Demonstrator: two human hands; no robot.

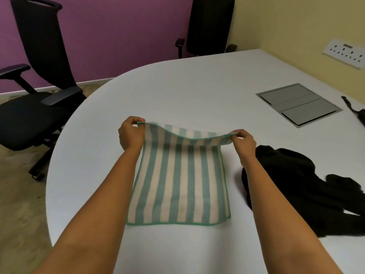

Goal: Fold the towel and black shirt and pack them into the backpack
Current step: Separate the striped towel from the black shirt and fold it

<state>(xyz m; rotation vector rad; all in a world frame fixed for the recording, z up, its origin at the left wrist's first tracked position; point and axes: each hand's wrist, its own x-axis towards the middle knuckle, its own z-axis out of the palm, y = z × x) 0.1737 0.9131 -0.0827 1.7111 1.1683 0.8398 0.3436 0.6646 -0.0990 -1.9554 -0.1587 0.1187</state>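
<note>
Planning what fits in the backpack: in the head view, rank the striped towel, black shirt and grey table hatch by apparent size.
1. Crumpled black shirt, partly cut off.
2. Green-and-white striped towel, close behind; too near to rank firmly.
3. Grey table hatch, though farther away.

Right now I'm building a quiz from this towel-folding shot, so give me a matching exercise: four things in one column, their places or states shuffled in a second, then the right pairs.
Things:
1. towel
2. black shirt
3. left hand
4. floor box

Places or states:
A. lies crumpled on the table, right of the striped cloth
B. set flush into the tabletop, lids closed
C. far edge lifted, near edge flat on the table
D. pinches a far corner of the striped cloth

Pairs: 1-C, 2-A, 3-D, 4-B
</note>
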